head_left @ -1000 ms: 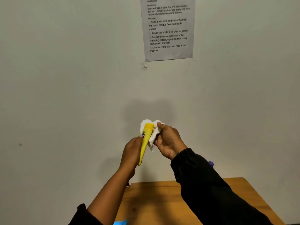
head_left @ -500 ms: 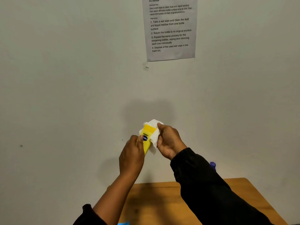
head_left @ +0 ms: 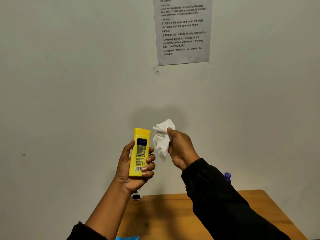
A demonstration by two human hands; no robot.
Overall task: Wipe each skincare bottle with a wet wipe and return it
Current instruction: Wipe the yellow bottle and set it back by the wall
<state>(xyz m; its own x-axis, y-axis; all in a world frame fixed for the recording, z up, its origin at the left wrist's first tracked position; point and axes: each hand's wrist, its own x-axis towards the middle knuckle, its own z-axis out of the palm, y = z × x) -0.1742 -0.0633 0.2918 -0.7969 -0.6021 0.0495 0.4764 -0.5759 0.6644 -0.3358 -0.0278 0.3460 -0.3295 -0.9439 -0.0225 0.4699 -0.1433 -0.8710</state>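
My left hand (head_left: 133, 172) grips a yellow skincare bottle (head_left: 139, 151) upright in the air above the table, its printed back label and barcode facing me. To its right, my right hand (head_left: 181, 147) holds a crumpled white wet wipe (head_left: 162, 137). The wipe hangs a small gap away from the bottle and does not touch it. Both hands are raised in front of the pale wall.
A wooden table (head_left: 173, 213) lies below, against the wall. A small white and black object (head_left: 136, 196) shows just under my left wrist. A purple bottle top (head_left: 227, 176) peeks out behind my right sleeve. Something blue (head_left: 127, 237) sits at the bottom edge. An instruction sheet (head_left: 182, 30) hangs on the wall.
The wipe was wrapped over the bottle's top; now my right hand has pulled it off to the right. My left hand has turned the bottle so its back label faces me.
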